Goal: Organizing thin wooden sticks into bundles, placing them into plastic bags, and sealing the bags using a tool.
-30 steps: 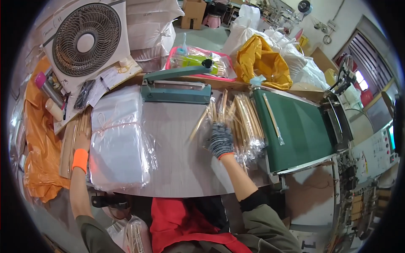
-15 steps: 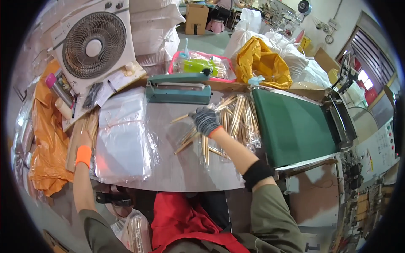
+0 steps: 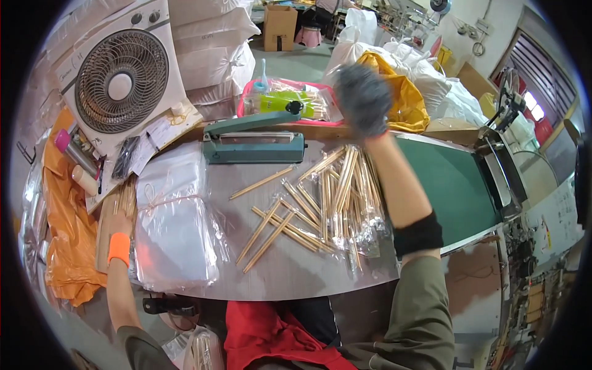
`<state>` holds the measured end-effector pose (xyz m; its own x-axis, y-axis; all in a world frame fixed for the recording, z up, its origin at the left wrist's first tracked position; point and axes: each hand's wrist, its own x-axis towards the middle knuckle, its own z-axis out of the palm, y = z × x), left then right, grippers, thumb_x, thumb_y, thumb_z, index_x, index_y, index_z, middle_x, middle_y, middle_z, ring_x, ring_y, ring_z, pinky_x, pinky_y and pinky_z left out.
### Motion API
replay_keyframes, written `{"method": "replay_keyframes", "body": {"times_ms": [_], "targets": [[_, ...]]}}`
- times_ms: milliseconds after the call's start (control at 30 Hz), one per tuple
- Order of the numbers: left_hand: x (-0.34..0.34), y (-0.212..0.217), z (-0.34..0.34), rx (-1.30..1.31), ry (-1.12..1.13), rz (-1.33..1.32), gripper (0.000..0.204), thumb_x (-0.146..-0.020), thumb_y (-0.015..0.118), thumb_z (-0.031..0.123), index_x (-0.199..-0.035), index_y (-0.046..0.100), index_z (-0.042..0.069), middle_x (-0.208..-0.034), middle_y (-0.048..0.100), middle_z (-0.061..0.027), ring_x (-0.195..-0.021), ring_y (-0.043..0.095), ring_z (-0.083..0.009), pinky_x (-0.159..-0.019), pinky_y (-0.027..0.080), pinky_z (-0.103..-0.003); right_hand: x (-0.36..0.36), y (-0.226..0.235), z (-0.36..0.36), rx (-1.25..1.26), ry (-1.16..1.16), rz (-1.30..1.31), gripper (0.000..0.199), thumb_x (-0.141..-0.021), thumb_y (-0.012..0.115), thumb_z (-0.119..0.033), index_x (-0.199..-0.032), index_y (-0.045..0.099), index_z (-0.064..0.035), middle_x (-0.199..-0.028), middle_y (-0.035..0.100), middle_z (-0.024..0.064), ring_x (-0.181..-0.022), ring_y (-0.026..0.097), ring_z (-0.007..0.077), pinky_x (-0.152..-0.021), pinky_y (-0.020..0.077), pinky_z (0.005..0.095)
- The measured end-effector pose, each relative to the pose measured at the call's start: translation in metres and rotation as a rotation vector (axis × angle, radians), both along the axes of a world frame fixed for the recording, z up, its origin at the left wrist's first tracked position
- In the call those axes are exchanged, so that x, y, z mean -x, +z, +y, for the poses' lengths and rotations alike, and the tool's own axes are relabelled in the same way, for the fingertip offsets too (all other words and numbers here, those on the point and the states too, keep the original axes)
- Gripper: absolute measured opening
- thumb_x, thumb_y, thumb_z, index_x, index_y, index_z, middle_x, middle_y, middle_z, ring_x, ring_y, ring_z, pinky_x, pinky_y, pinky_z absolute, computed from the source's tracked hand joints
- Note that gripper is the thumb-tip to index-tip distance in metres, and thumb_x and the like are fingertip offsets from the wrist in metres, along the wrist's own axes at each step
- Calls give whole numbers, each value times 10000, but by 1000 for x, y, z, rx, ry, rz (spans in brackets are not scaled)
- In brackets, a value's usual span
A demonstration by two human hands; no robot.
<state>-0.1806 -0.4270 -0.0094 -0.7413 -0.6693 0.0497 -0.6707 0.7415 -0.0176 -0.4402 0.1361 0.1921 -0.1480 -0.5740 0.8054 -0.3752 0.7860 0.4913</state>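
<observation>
A: Big grey surface, stack of clear bags lying left, packed chopstick sleeves scattered across the middle beside the teal heat sealer.

B: Many packs look sealed; the bag stack remains thick.

A: Right hand, gloved, raised and blurred, grip unclear. Left hand rests curled on the wooden sticks.

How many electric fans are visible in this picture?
1. A white box fan stands at the table's far left corner, behind the stack of clear plastic bags. Others may be hidden.
</observation>
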Motion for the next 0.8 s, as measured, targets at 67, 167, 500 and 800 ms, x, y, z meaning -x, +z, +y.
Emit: {"method": "replay_keyframes", "body": {"times_ms": [67,167,500,800], "targets": [[-11,-5,-17,9,-44,68,301,-811,562,213,-1050,576,31,-948,610,-230,-912,581,-396,-820,448,-464,44,-3,53,320,-301,-322,403,-796,603,-293,-1080,532,-16,-1013,590,177,-884,575,328,-807,455,414],[-41,-9,-60,35,-160,314,332,-819,524,141,-1130,528,25,-1062,559,-246,-976,552,-399,-857,435,-451,41,-72,83,464,-149,-921,508,-797,617,-375,-1170,488,-55,-1134,562,195,-1042,534,364,-897,413,424],[-95,-23,250,-642,-447,511,280,-910,393,205,-1085,508,20,-890,598,-168,-665,589,-356,-588,469,-432,-50,-156,66,543,-640,-1504,957,-654,668,-570,-1367,300,-49,-1384,340,208,-1250,383,331,-1038,323,386],[44,-6,417,-336,-846,495,458,-761,629,312,-1099,514,26,-981,513,-146,-962,489,-334,-802,419,-450,-54,-167,91,653,-573,-1494,1048,-705,516,-709,-1367,237,53,-1384,320,251,-1281,340,343,-1045,308,378]]}}
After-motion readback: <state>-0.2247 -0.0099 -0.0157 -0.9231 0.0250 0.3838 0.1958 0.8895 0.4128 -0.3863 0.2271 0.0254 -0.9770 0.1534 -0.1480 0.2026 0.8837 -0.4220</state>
